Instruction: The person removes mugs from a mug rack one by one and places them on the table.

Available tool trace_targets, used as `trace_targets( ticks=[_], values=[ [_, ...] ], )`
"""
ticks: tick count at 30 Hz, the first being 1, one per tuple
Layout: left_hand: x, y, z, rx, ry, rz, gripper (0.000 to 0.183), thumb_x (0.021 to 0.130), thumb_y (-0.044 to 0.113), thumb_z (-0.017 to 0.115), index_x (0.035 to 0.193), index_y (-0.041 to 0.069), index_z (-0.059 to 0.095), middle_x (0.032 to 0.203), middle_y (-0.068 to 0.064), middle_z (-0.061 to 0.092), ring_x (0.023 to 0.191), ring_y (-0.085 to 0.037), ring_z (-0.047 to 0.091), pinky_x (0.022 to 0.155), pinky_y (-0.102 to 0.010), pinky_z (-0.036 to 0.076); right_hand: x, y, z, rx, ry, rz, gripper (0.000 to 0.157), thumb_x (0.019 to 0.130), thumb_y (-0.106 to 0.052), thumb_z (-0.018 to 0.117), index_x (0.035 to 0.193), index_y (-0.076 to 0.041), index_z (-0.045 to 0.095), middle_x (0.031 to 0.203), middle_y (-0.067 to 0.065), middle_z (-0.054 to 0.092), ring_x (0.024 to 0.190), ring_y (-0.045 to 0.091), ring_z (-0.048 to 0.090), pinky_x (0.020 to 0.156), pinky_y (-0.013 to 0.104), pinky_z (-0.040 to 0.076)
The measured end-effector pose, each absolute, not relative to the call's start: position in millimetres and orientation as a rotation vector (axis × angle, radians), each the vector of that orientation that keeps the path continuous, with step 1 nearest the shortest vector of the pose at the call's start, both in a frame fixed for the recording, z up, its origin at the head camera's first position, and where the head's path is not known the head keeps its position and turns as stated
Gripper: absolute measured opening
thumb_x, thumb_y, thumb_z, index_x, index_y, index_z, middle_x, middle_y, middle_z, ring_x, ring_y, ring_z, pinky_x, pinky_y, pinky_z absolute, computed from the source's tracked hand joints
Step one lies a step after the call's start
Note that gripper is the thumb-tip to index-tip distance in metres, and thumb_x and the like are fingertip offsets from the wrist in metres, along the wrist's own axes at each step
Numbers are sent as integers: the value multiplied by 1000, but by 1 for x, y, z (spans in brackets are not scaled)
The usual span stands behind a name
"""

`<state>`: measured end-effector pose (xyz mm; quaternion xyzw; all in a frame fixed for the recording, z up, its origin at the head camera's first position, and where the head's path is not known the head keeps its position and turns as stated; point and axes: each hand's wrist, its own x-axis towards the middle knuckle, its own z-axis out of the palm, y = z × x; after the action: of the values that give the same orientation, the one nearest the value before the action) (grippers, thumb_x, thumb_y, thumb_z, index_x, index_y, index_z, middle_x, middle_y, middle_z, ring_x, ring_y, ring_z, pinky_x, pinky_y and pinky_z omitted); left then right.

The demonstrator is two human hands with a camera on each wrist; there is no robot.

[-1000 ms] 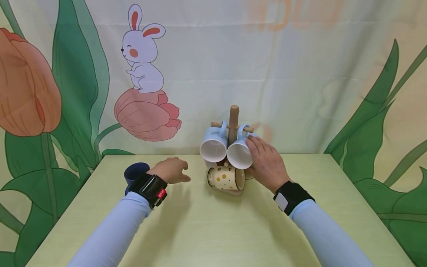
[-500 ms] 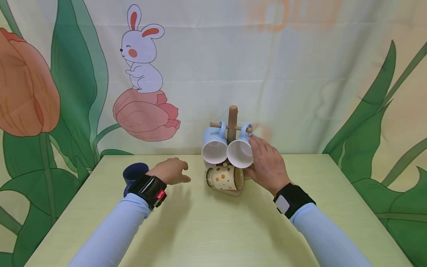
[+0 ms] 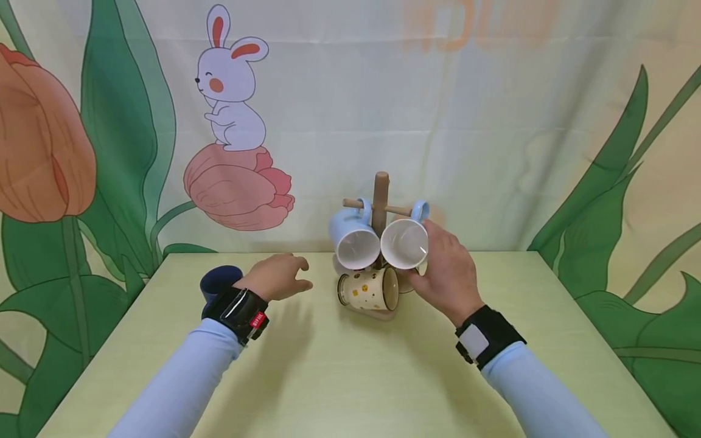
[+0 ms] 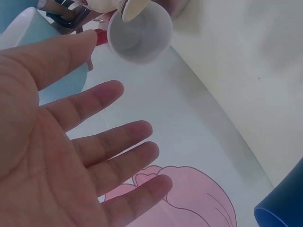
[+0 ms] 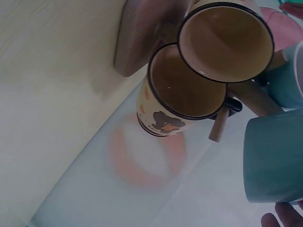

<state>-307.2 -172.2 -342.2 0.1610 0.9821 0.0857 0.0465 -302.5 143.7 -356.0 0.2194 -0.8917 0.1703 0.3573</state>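
My right hand (image 3: pixel 451 274) holds a light-blue mug (image 3: pixel 404 244) with a white inside by its right side. That mug's handle is at the tip of the right upper peg of a wooden mug rack (image 3: pixel 380 201). A second light-blue mug (image 3: pixel 350 234) hangs on the left peg. Lower down, a cream patterned mug (image 3: pixel 366 291) lies sideways on the rack, with another cream mug (image 5: pixel 163 120) behind it in the right wrist view. Left of the rack, my left hand (image 3: pixel 275 277) hovers with fingers spread and nothing in it; its palm (image 4: pixel 57 165) shows in the left wrist view.
A dark blue mug (image 3: pixel 220 280) stands on the pale table (image 3: pixel 350 377) behind my left wrist, partly hidden. Low on the rack's far side is a white mug (image 4: pixel 139 35). A printed cloth (image 3: pixel 471 134) hangs behind the table's back edge.
My right hand has closed around the right light-blue mug and shifted it rightward, its handle sliding out along the peg to the tip. The left hand has barely moved.
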Motion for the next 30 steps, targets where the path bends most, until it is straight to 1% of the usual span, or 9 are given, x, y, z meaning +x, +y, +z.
trace_targets(
  ticks=[5, 7, 15, 22, 30],
  values=[
    [-305, -171, -337, 504, 3033, 280, 45, 93, 32, 69, 128, 2, 62, 120, -16, 64, 112, -33, 60, 96, -50, 48, -299, 146, -348, 550, -2316, 545, 87, 66, -35, 92, 134, -5, 48, 118, 15, 62, 102, 36, 62, 80, 52, 51],
    [-304, -171, -336, 507, 3042, 287, 46, 94, 32, 69, 128, 2, 62, 120, -16, 64, 111, -32, 60, 96, -49, 49, -298, 147, -346, 557, -2324, 604, 85, 67, -35, 91, 134, -6, 49, 118, 14, 62, 103, 35, 62, 79, 53, 51],
    [-301, -169, -329, 541, 3066, 329, 47, 95, 32, 68, 130, 2, 61, 122, -17, 64, 112, -33, 60, 96, -49, 48, -288, 150, -337, 532, -2450, 901, 89, 72, -32, 89, 144, -9, 42, 131, 17, 55, 114, 35, 58, 85, 57, 48],
    [-299, -169, -324, 563, 3084, 372, 46, 95, 32, 67, 130, 3, 60, 125, -18, 63, 114, -35, 60, 98, -51, 47, -285, 152, -333, 547, -2465, 1047, 85, 72, -27, 89, 142, -10, 44, 129, 15, 57, 115, 34, 57, 90, 55, 47],
    [-295, -169, -319, 585, 3088, 409, 45, 96, 30, 66, 131, 3, 60, 127, -18, 62, 117, -35, 58, 100, -52, 45, -283, 156, -330, 559, -2504, 1254, 84, 75, -23, 88, 144, -9, 42, 129, 14, 59, 116, 32, 57, 93, 53, 48]
  ],
)
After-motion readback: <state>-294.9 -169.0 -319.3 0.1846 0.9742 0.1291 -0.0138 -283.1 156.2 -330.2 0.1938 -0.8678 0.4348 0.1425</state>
